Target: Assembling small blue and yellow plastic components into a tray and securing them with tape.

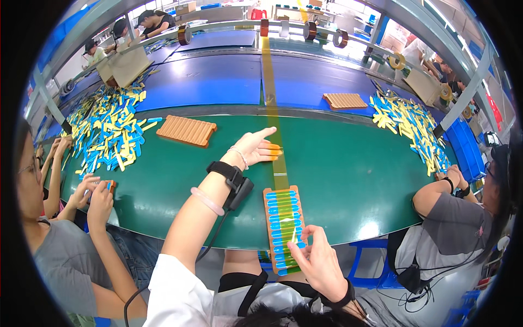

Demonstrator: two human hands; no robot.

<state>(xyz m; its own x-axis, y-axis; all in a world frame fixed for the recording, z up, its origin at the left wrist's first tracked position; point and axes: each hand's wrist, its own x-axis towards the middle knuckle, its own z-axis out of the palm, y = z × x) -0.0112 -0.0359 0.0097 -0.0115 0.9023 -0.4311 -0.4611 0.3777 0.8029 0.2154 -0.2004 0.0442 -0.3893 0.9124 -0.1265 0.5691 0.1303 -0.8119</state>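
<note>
the right hand (321, 261) pinches a small strip on the orange slotted tray (283, 229) at the green belt's (348, 180) near edge, steadying it, while the left hand (256, 148) reaches flat, fingers together, holding nothing, across the belt.

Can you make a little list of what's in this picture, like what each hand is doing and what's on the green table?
left hand: stretched out flat over the green belt, holding nothing
right hand: fingertips on the near orange tray
near orange tray: holds a row of blue strips, green film over the top part
other trays: one empty orange tray far left on the belt
loose pieces: blue and yellow strips heaped at the left
</note>
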